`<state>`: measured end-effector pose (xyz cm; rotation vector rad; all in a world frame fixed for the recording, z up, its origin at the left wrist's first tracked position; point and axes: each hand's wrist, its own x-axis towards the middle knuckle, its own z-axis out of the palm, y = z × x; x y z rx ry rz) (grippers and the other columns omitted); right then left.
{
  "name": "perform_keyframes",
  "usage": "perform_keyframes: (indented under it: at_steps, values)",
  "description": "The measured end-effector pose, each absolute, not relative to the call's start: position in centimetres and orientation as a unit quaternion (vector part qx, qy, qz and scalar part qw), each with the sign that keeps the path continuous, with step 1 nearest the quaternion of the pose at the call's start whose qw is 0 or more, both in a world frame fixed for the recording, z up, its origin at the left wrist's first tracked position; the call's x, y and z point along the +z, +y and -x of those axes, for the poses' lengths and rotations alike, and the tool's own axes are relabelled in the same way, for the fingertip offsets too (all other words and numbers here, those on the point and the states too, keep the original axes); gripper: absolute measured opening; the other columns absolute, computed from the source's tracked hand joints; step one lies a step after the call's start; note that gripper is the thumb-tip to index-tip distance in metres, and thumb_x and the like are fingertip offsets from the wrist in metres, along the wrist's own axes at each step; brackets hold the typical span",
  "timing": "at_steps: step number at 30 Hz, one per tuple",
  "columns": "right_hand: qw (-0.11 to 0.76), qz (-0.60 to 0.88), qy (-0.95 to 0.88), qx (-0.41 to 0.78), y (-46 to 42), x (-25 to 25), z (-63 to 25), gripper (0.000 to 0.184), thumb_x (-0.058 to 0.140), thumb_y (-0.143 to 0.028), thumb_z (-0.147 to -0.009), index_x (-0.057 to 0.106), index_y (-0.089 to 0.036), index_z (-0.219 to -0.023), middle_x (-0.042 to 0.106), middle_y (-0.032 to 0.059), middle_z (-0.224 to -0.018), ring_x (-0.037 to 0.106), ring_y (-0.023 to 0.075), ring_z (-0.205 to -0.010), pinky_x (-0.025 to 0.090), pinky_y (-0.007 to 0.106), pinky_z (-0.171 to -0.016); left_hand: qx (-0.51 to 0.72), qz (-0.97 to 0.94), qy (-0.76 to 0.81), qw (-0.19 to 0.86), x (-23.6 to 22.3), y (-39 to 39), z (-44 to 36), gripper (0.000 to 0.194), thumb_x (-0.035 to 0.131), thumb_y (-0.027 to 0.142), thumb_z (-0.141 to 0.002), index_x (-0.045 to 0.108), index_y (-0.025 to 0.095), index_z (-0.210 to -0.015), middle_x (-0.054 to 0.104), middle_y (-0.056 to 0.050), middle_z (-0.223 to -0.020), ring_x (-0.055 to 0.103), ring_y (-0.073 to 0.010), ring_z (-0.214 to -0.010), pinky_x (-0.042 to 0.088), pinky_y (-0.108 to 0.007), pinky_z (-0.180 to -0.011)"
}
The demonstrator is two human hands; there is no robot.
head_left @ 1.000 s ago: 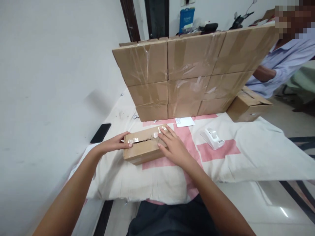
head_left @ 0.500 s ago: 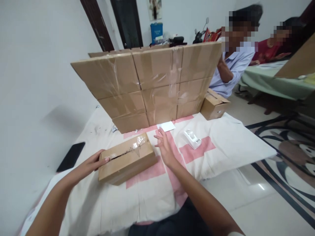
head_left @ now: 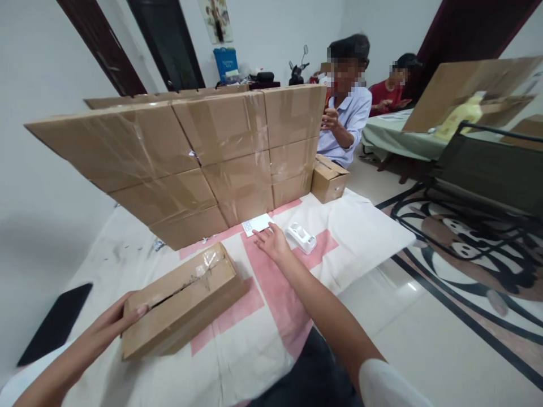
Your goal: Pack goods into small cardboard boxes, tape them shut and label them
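Note:
A long cardboard box (head_left: 182, 305) with clear tape on its top seam lies slanted before me. Around its left end, with the thumb on top, is my left hand (head_left: 127, 314). My right hand (head_left: 272, 243) reaches over the cloth with its fingers apart. Its fingertips are at the near edge of a white card (head_left: 255, 224) with blue print; whether they touch it I cannot tell. Just right of that hand sits a white tape dispenser (head_left: 301, 237).
A wall of stacked, taped cardboard boxes (head_left: 237, 169) stands behind the card. One smaller box (head_left: 330, 180) is at its right end. A black flat object (head_left: 55, 322) lies at the left. Beyond sit a person in a light shirt (head_left: 354, 113) and another in red (head_left: 392, 90).
My right hand has moved from beside the box to the white card. My left hand stays on the box. The view has turned to the right.

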<state>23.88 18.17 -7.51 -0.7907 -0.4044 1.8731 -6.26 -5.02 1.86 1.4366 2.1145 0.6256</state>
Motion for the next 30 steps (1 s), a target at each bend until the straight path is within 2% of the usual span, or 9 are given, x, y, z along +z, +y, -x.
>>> perform_keyframes:
  at_steps: [4, 7, 11, 16, 20, 22, 25, 27, 30]
  values:
    - [0.488, 0.342, -0.146, 0.79, 20.2, -7.1, -23.0, 0.013, 0.057, -0.028, -0.088, 0.049, -0.024, -0.098, 0.059, 0.0017, -0.093, 0.073, 0.0202, -0.082, 0.054, 0.027, -0.059, 0.268, -0.462, 0.782, 0.321, 2.5, -4.9, 6.2, 0.054, 0.063, 0.082, -0.075, 0.064, 0.032, -0.095, 0.072, 0.012, -0.092, 0.066, -0.0226, -0.1, 0.051, -0.032, -0.089]
    - [0.483, 0.364, -0.141, 0.784, 19.6, -7.4, -22.9, 0.015, 0.06, -0.023, -0.085, 0.051, -0.022, -0.097, 0.06, 0.0, -0.082, 0.071, 0.0187, -0.07, 0.048, 0.024, -0.053, 0.288, -0.444, 0.786, 0.319, 2.2, -5.1, 5.9, 0.053, 0.065, 0.08, -0.075, 0.066, 0.031, -0.095, 0.072, 0.012, -0.092, 0.064, -0.0206, -0.101, 0.048, -0.03, -0.092]
    - [0.54, 0.371, -0.159, 0.739, 15.7, -6.7, -25.0, 0.025, 0.064, -0.024, -0.081, 0.059, -0.019, -0.105, 0.062, -0.0023, -0.076, 0.068, 0.0154, -0.064, 0.045, 0.023, -0.054, 0.31, -0.449, 0.783, 0.298, 1.3, -5.4, 5.9, 0.052, 0.062, 0.08, -0.079, 0.066, 0.031, -0.094, 0.071, 0.011, -0.091, 0.064, -0.018, -0.095, 0.047, -0.028, -0.088]
    - [0.609, 0.339, -0.205, 0.687, 11.1, -5.2, -28.4, 0.04, 0.073, -0.032, -0.074, 0.071, -0.013, -0.11, 0.064, -0.0027, -0.069, 0.059, 0.0111, -0.059, 0.046, 0.025, -0.063, 0.301, -0.52, 0.768, 0.222, 1.6, -5.5, 8.0, 0.057, 0.066, 0.081, -0.075, 0.068, 0.032, -0.106, 0.066, 0.005, -0.077, 0.064, -0.0167, -0.079, 0.05, -0.024, -0.07]
    - [0.625, 0.333, -0.275, 0.65, 9.6, -4.4, -29.4, 0.039, 0.074, -0.034, -0.075, 0.075, -0.014, -0.108, 0.058, -0.0053, -0.058, 0.053, 0.0099, -0.058, 0.043, 0.024, -0.064, 0.212, -0.604, 0.764, 0.077, 3.6, -5.0, 7.4, 0.041, 0.062, 0.068, -0.087, 0.068, 0.033, -0.107, 0.064, 0.005, -0.077, 0.061, -0.0136, -0.069, 0.048, -0.021, -0.06]
    - [0.635, 0.338, -0.296, 0.628, 9.0, -4.1, -29.3, 0.032, 0.073, -0.032, -0.075, 0.075, -0.015, -0.102, 0.056, -0.006, -0.057, 0.05, 0.0089, -0.056, 0.041, 0.023, -0.06, 0.228, -0.627, 0.745, 0.005, 4.3, -4.5, 5.0, 0.033, 0.061, 0.062, -0.09, 0.067, 0.032, -0.104, 0.063, 0.004, -0.081, 0.06, -0.0139, -0.072, 0.048, -0.022, -0.062]
    - [0.638, 0.332, -0.33, 0.612, 7.6, -4.1, -28.7, 0.021, 0.075, -0.029, -0.075, 0.07, -0.018, -0.092, 0.057, -0.0057, -0.065, 0.042, 0.0052, -0.048, 0.034, 0.021, -0.05, 0.293, -0.676, 0.676, -0.024, 4.3, -3.4, -0.7, 0.027, 0.063, 0.054, -0.091, 0.065, 0.027, -0.093, 0.066, 0.002, -0.092, 0.061, -0.0158, -0.081, 0.051, -0.026, -0.072]
    - [0.629, 0.311, -0.358, 0.616, 6.5, -4.1, -28.5, 0.02, 0.074, -0.029, -0.079, 0.064, -0.02, -0.094, 0.06, -0.0051, -0.074, 0.038, 0.0032, -0.046, 0.03, 0.019, -0.045, 0.318, -0.712, 0.626, -0.017, 3.8, -2.3, -4.5, 0.03, 0.064, 0.054, -0.09, 0.065, 0.025, -0.099, 0.068, -0.001, -0.096, 0.064, -0.0184, -0.085, 0.052, -0.03, -0.075]
    - [0.636, 0.292, -0.386, 0.601, 5.3, -3.9, -28.7, 0.029, 0.072, -0.027, -0.084, 0.053, -0.024, -0.106, 0.065, -0.003, -0.085, 0.049, 0.0052, -0.053, 0.037, 0.018, -0.049, 0.337, -0.724, 0.602, 0.015, 3.3, -0.8, -8.4, 0.035, 0.058, 0.053, -0.093, 0.065, 0.023, -0.11, 0.071, -0.003, -0.094, 0.065, -0.019, -0.081, 0.052, -0.031, -0.073]
